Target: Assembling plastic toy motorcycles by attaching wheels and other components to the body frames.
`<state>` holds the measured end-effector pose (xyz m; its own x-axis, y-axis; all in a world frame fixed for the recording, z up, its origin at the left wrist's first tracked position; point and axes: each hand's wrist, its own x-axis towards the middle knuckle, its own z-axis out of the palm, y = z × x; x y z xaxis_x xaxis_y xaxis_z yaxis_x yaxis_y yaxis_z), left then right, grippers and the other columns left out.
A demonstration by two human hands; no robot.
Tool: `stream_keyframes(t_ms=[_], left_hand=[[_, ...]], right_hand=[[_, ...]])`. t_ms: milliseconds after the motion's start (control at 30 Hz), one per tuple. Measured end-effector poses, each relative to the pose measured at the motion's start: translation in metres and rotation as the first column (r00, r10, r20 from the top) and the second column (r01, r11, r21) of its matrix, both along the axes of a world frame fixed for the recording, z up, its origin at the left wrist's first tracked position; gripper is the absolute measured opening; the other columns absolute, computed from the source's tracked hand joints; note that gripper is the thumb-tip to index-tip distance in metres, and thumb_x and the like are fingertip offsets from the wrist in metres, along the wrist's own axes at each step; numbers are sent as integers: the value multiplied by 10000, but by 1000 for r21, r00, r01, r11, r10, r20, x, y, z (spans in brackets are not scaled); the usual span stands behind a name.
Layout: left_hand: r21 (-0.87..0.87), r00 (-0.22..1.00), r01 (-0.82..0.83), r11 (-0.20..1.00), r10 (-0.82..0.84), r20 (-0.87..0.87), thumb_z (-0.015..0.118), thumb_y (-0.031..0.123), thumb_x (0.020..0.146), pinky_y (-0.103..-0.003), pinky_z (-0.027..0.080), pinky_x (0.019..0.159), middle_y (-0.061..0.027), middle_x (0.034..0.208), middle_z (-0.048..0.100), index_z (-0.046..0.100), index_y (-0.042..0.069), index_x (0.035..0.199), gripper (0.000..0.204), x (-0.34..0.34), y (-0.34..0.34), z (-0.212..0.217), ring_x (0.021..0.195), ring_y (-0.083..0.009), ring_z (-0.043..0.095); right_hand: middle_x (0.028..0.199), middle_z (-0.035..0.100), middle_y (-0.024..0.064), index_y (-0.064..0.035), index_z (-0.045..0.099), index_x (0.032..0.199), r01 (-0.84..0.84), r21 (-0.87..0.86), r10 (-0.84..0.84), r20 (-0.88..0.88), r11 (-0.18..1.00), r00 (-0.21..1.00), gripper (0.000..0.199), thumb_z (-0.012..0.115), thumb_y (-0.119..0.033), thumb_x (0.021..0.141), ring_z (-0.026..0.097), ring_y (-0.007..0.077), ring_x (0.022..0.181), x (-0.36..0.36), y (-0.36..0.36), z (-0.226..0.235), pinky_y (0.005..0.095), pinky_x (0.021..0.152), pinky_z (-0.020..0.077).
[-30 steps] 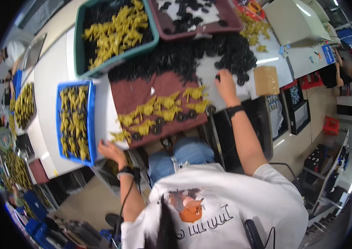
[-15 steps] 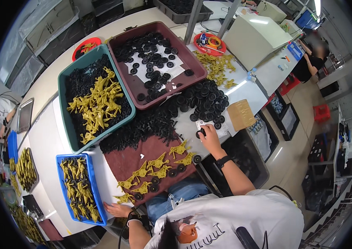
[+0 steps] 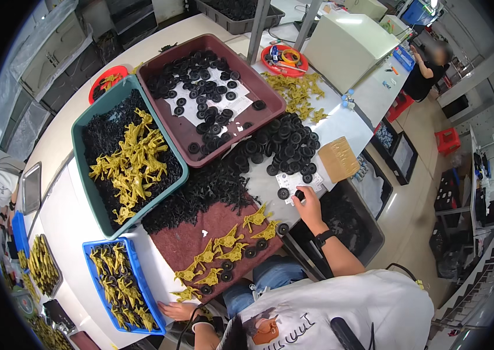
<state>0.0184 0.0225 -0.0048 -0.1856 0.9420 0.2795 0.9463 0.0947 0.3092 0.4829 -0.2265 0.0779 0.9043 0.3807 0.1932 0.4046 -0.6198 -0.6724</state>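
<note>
My right hand (image 3: 310, 209) pinches a small black wheel (image 3: 299, 194) above a white printed sheet (image 3: 316, 182). Just left of those fingers, another black wheel (image 3: 283, 193) lies flat on the sheet. My left hand (image 3: 176, 311) rests by the table's near edge with its fingers stretched out, beside the corner of a blue tray (image 3: 155, 319) holding yellow figures with black parts. Between my hands, yellow figure pieces (image 3: 233, 252) lie in rows on a dark red cloth (image 3: 174, 239). Several black wheels (image 3: 250, 252) sit along the near row.
Loose black wheels (image 3: 288, 143) and thin black parts (image 3: 200, 195) are heaped beyond the cloth. Behind stand a green bin (image 3: 181, 175) and a maroon bin (image 3: 270, 111). A brown cardboard piece (image 3: 339, 158) lies right, above a dark bin (image 3: 369, 233). Co-workers are farther off.
My right hand has moved slightly right and toward me, and a wheel now shows on the sheet left of it. My left hand stays by the blue tray. The whole view has shifted a little.
</note>
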Motion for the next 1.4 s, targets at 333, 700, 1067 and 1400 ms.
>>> stream_keyframes(t_ms=[333,700,1067,1400], left_hand=[[-1,999,-13,1000,13,35,275,340,1034,-473,346,1045,-141,1420,468,471,67,1390,490,7,-6,6,1304,-330,435],[123,997,72,990,-73,3,306,310,1032,-473,362,1040,-177,1383,491,500,22,1354,473,-14,5,-17,1266,-346,467],[158,980,198,967,-195,-35,373,284,1022,-465,354,1062,-200,1338,529,513,-30,1310,449,-8,2,-9,1245,-365,479],[386,947,323,864,-290,-142,495,211,1012,-459,430,969,-131,1162,631,651,50,1166,271,12,-9,4,1064,-305,598]], right_hand=[[1126,590,166,-36,590,1144,-70,-82,78,97,994,992,346,699,-115,826,553,370,1056,-7,-1,-7,420,894,458],[1280,567,156,-76,605,1222,-89,-172,101,62,981,993,360,653,-77,865,540,355,1172,-27,-10,-7,401,987,437],[1217,590,143,-95,621,1192,3,-27,2,172,1000,985,360,682,-82,838,575,347,1104,-27,-12,-25,403,926,479],[1201,593,167,-52,623,1178,24,81,-56,410,996,910,335,661,-50,845,564,365,1107,-34,-9,-56,417,937,462]])
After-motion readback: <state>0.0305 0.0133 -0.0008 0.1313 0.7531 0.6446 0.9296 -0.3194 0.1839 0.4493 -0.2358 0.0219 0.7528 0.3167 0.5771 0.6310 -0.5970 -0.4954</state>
